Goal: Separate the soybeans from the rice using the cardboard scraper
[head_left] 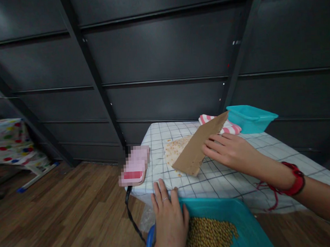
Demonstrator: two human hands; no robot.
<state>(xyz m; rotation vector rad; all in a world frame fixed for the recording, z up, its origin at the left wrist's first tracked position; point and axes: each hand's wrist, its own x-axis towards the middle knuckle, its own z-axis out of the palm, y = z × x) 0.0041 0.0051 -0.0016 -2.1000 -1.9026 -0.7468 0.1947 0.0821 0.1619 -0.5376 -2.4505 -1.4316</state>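
My right hand (228, 147) grips a bent piece of brown cardboard (198, 145) by its right side and holds it tilted above the table. Under and left of the cardboard lies a flat patch of pale, grainy bits (174, 150), partly covered by it; a few tan bits are scattered at its near edge. At the table's near edge, my left hand (170, 217) is on the left rim of a teal basin (213, 201), thumb on the inner side, fingers stretched forward. Round greenish-brown beans (209, 235) cover the basin's floor. The basin's left side is hidden by the hand.
A checked white cloth (229, 184) covers the table. At the back right stand a second teal basin (251, 117) and a pink-striped cloth (231, 128). A pink phone-like object (136, 162), blurred, lies at the left edge with a black strap (131, 213). A dark panelled wall (161, 61) rises behind.
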